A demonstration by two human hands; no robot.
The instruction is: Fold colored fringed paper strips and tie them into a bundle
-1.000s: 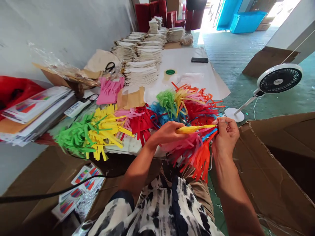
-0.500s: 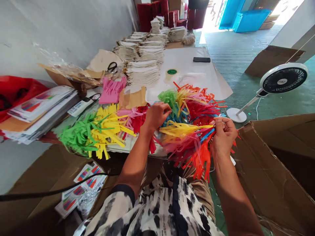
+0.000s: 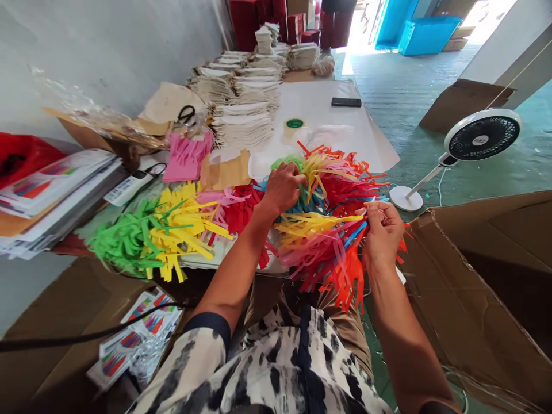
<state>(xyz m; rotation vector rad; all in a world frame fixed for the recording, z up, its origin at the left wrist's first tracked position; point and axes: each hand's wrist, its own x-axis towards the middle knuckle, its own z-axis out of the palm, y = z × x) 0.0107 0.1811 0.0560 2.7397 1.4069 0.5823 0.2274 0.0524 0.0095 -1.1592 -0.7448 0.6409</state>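
Pinched in my right hand are the gathered ends of a tassel bunch with yellow, pink, blue and orange-red strips, which fans out to the left and over the table's front edge. My left hand is at the light green tassel strips, its fingers closed; what they grip is hidden. Behind the hands lie yellow, red and blue strips. To the left, green tassels, yellow tassels and red strips cover the table.
Stacked white bundles, pink fringed paper, scissors, a tape roll and a phone are on the table. A fan stands at right, above an open carton.
My left hand has moved onto the light green strips and closed there. My right hand still holds the bunch. The whole view has shifted slightly.
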